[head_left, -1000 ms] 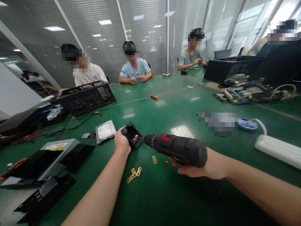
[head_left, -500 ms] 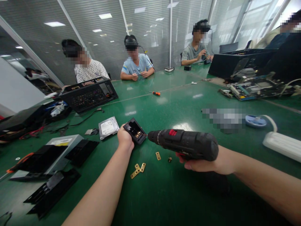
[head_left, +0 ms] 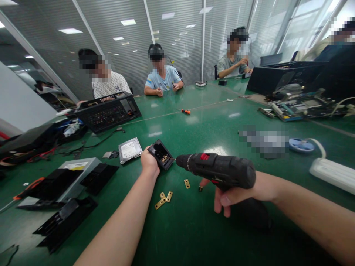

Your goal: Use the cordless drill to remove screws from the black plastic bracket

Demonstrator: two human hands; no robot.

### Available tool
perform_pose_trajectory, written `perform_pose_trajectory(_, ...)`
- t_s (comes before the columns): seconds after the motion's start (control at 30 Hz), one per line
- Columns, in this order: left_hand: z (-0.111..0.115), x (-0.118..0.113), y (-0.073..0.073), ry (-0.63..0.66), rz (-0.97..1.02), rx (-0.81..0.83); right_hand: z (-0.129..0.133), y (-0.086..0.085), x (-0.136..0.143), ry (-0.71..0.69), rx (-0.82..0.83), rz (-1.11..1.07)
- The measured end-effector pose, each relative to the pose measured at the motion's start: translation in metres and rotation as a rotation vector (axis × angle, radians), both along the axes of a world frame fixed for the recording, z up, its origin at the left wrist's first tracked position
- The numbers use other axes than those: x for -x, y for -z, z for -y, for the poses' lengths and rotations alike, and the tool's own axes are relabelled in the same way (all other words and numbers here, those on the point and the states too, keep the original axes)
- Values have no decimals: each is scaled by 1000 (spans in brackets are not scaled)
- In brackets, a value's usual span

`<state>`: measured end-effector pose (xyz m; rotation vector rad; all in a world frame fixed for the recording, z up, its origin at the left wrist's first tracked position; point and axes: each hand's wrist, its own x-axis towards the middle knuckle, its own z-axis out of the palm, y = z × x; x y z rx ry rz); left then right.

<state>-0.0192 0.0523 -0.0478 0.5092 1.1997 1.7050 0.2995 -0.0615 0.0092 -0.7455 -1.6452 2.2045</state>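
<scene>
L hand (head_left: 149, 162) holds the black box (head_left: 161, 154), a small boxy shell w/ hard straight edges, smooth dark walls & an open hollow facing up. Gold bits (head_left: 164, 159), shiny metal, sit in its lower end. R hand (head_left: 238, 194) holds the drill (head_left: 216, 169), matte black plastic, rounded body, ribbed collar, red switch on top; thin bit tip is at the box's R edge, can't tell if touching.

Box lies against the L palm side, L fingers mostly behind/under it, so can't tell if spread or pressed together. R fingers: loose & apart around the drill's underside, one pointing fwd, two hanging down, no pinch seen. The small brass piece (head_left: 200, 188) is right by that fwd fingertip, contact unclear.

Flat brass plates (head_left: 163, 199), oblong w/ round holes, lie clustered on the smooth, glossy green table (head_left: 194, 229), nearer the wearer than the box; a single plate (head_left: 187, 183) lies btwn them & the brass piece. Hard drive (head_left: 129, 150), silver metal slab w/ pale label, is just L of L hand. Farther off: orange-handled screwdriver (head_left: 186, 111), perforated black PC case (head_left: 111, 112). White power strip (head_left: 332, 173), ridged plastic, far R.
</scene>
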Motion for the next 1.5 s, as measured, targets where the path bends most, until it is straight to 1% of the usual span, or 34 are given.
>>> perform_pose_trajectory(0.07, 0, 0, 1, -5, -13, -7, -2, 3, 0, 17, 39, -45)
perform_pose_trajectory(0.17, -1, 1, 0, -19, -25, -6, -1, -1, 1, 78, 20, -87)
perform_pose_trajectory(0.3, -1, 1, 0, -7, -24, 0, 4, -11, 4, 57, -50, -13)
perform_pose_trajectory(0.4, 0, 1, -1, 0, -14, 11, 9, -16, 8, 59, -86, 26)
perform_pose_trajectory(0.57, 1, -1, -4, 23, 17, 34, 14, -23, 12, 38, -201, 90)
perform_pose_trajectory(0.67, 1, 0, -5, 37, 33, 55, 14, -21, 11, 38, -182, 71)
perform_pose_trajectory(0.8, 2, 0, -6, 41, 47, 68, 11, -14, 6, 30, -130, 24)
perform_pose_trajectory(0.9, 2, -1, -6, 29, 61, 67, 9, -12, 6, 18, -140, 18)
perform_pose_trajectory(1.0, 2, -2, -6, 22, 60, 55, 9, -15, 8, -13, -156, 45)
perform_pose_trajectory(1.23, 0, 0, -2, 40, 36, 39, 12, -20, 9, -5, -197, 74)
perform_pose_trajectory(1.5, -7, 7, 9, 23, 15, -2, 13, -25, 11, -23, -198, 89)
